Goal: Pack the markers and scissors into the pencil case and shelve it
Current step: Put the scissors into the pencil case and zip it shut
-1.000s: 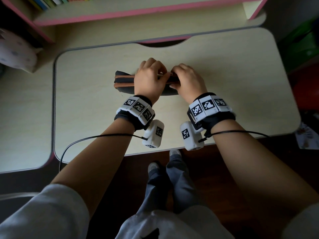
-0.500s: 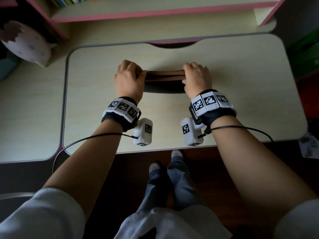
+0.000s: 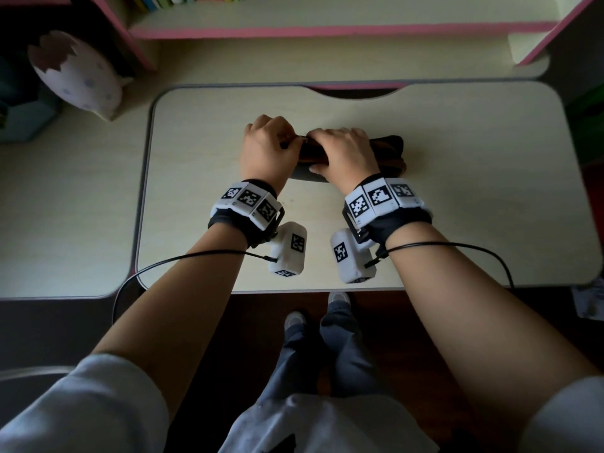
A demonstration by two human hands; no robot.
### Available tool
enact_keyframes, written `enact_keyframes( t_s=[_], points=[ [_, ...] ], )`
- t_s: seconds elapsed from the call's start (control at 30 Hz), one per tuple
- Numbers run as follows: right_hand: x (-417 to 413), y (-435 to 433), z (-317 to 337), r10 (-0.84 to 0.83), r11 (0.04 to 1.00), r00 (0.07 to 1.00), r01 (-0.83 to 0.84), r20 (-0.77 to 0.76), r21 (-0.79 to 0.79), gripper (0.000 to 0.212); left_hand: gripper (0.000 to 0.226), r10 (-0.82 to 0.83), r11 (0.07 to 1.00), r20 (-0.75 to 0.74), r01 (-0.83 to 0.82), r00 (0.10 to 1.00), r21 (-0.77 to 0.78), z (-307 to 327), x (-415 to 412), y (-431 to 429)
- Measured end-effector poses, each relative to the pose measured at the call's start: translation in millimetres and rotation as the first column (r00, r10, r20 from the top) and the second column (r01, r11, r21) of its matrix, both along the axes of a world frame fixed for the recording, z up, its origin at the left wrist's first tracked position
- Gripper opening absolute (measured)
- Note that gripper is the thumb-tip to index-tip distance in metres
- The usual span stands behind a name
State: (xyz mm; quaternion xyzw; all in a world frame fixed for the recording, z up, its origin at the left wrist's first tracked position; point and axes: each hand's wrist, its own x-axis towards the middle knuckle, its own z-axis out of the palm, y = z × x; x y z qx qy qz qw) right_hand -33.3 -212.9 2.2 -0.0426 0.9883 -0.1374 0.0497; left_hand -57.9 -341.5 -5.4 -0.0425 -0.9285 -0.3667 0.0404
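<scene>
A dark pencil case (image 3: 390, 153) with brown trim lies lengthwise on the pale desk panel (image 3: 457, 207). My left hand (image 3: 266, 150) has its fingers curled at the case's left end, pinching there; the zipper pull itself is hidden. My right hand (image 3: 343, 152) lies over the middle of the case, fingers on top and thumb at its near side, holding it down. Only the case's right end and a strip of its near edge show. No markers or scissors are visible.
A pink-edged shelf (image 3: 327, 27) with a row of colourful books (image 3: 183, 0) runs along the back. An eggshell-shaped white object (image 3: 78, 76) stands at the left on the side desk. My legs and shoes show below the desk's front edge.
Half a second ago my hands held the two ends of the case apart. Now my right hand has slid left over the case's middle, close to my left hand, and the right end is uncovered.
</scene>
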Motion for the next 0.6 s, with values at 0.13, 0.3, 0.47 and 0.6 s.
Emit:
enact_keyframes(
  t_s=[0.13,0.3,0.47,0.6],
  points=[
    [-5.6,0.3,-2.1,-0.041,0.999,0.999,0.041,-0.02,-0.013,0.027,0.015,0.066,0.992,0.038,-0.07,0.997,0.103,-0.4,-3.4,-9.0],
    [-8.5,1.6,-5.6,-0.067,0.998,0.998,0.067,-0.01,-0.019,0.024,0.016,0.154,0.985,0.124,-0.163,0.98,0.063,-16.9,-9.8,-25.2],
    [-12.4,1.8,-8.4,-0.074,0.997,0.997,0.074,-0.001,-0.009,0.024,0.012,0.211,0.977,0.252,-0.211,0.945,-0.028,-35.2,-20.2,-39.3],
    [-12.3,1.8,-11.1,-0.081,0.997,0.997,0.082,-0.004,0.002,0.024,0.01,0.218,0.975,0.356,-0.219,0.909,-0.04,-46.0,-23.3,-42.4]
  ],
)
